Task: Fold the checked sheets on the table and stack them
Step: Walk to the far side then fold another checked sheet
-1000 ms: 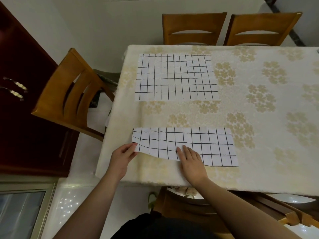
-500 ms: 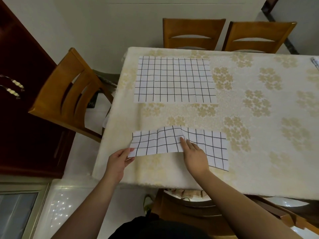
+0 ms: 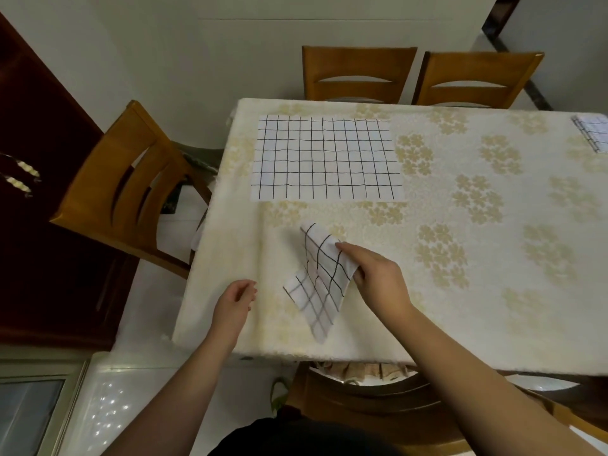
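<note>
My right hand (image 3: 378,281) grips a folded white sheet with black checks (image 3: 320,278), lifted off the cloth near the table's front edge and hanging doubled over, its lower corner pointing toward me. To its left my left hand (image 3: 235,299) hovers over the table edge, fingers loosely curled, holding nothing. A second checked sheet (image 3: 325,158) lies flat and unfolded at the far left of the table. A corner of a third checked sheet (image 3: 592,131) shows at the far right edge of the view.
The table (image 3: 477,258) wears a cream cloth with gold flower prints. Wooden chairs stand at the left (image 3: 112,189) and along the far side (image 3: 358,74), (image 3: 477,79). A dark red cabinet (image 3: 36,192) stands at the left.
The near sheet lay as a long strip under both hands; my right hand has picked it up doubled over, and my left hand has let go of its left end.
</note>
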A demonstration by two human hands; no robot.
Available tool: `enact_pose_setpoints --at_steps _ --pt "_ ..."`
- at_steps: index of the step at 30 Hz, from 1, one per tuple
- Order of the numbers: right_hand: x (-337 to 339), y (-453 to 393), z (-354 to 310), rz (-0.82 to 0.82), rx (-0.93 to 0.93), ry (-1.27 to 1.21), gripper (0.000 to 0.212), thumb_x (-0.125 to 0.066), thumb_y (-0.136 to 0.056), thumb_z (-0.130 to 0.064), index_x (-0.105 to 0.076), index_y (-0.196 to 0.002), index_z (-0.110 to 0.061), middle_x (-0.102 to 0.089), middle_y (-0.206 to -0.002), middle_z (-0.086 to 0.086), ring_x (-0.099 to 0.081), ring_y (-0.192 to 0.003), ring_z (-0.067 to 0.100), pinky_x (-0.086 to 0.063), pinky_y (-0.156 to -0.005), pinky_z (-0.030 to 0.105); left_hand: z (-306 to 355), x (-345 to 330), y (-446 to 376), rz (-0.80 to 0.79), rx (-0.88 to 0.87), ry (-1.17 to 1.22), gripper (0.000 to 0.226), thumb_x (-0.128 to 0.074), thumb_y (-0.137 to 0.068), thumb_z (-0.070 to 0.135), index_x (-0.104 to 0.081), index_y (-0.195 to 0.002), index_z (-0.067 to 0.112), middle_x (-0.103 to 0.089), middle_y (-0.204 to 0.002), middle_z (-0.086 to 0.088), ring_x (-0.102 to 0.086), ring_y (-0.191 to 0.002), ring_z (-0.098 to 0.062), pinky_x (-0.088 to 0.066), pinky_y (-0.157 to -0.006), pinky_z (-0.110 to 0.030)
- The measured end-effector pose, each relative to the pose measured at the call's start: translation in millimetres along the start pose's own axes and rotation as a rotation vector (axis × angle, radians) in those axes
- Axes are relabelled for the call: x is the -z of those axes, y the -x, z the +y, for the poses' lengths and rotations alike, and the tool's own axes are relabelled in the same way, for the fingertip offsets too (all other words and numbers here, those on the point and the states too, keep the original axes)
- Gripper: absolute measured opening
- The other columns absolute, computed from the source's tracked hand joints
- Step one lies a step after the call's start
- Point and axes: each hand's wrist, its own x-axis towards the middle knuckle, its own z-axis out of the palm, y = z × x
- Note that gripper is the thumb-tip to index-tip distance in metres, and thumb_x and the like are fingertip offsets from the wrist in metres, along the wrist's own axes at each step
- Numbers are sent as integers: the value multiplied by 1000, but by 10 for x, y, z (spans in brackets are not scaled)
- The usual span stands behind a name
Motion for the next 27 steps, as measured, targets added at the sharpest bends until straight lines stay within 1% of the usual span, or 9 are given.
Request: enact_pose_setpoints --at_steps 3,5,7,9,13,15,19,24,27 --pt "199 -85 -209 -88 97 -207 33 -46 -93 -22 -71 -115 -18 -67 -120 -7 -63 -110 7 -46 -94 14 171 -55 46 -60 -66 3 22 -51 -98 37 -58 -119 33 -60 -119 14 -56 -111 -6 -46 -95 -29" --pt "334 -93 -350 -138 34 -402 26 -54 -93 -12 -73 -110 -20 -67 -115 -14 -66 -97 1 -49 -81 12 289 -112 49 -132 -67 62 37 -45 -98 48 -50 -133 35 -53 -129 20 -50 -117 0 -39 -101 -28" --pt "428 -107 -446 -168 -113 -576 36 -59 -90 -1 -74 -102 -31 -70 -108 -21 -68 -75 11 -52 -66 22 387 -180 32 -183 -30 116 50 -39 -97 55 -40 -143 34 -47 -139 16 -48 -119 -1 -34 -108 -31" --pt "473 -147 -467 -139 -238 -763 36 -63 -89 -1 -74 -95 -34 -73 -102 -15 -68 -83 25 -56 -74 36 450 -223 -16 -196 70 247 58 -40 -92 64 -42 -142 35 -47 -145 6 -50 -121 -8 -32 -113 -39" --pt "350 -204 -214 -57 -464 -921 30 -61 -88 4 -74 -94 -22 -74 -101 -7 -68 -97 14 -55 -83 34 630 -309 54 -314 300 393 61 -33 -82 76 -64 -111 33 -70 -105 0 -62 -100 -21 -50 -88 -43" --pt "176 -156 34 -96 -522 -844 34 -58 -89 1 -71 -101 -28 -74 -104 -7 -68 -100 13 -55 -85 35 643 -364 83 -378 311 339 62 -26 -87 73 -66 -106 31 -71 -99 3 -63 -97 -20 -52 -80 -39" --pt "-188 21 490 -238 -677 -672 36 -54 -92 -2 -67 -103 -34 -72 -99 3 -68 -93 30 -57 -78 43 414 -415 34 -369 125 41 36 -62 -89 50 -70 -106 20 -73 -105 0 -66 -106 -22 -51 -95 -42" --pt "-439 171 692 -182 -1206 -1040 25 -48 -100 -25 -62 -118 -14 -70 -104 10 -67 -90 27 -56 -78 34 205 -507 -12 -218 81 -71 9 -62 -94 24 -66 -98 17 -70 -98 0 -67 -92 -17 -54 -76 -30" --pt "-516 221 727 -250 -1164 -1049 32 -49 -99 -38 -65 -114 -16 -71 -106 7 -68 -96 23 -54 -84 34 127 -523 -56 -264 95 -90 18 -62 -93 18 -65 -110 13 -72 -102 0 -69 -94 -16 -54 -77 -27"
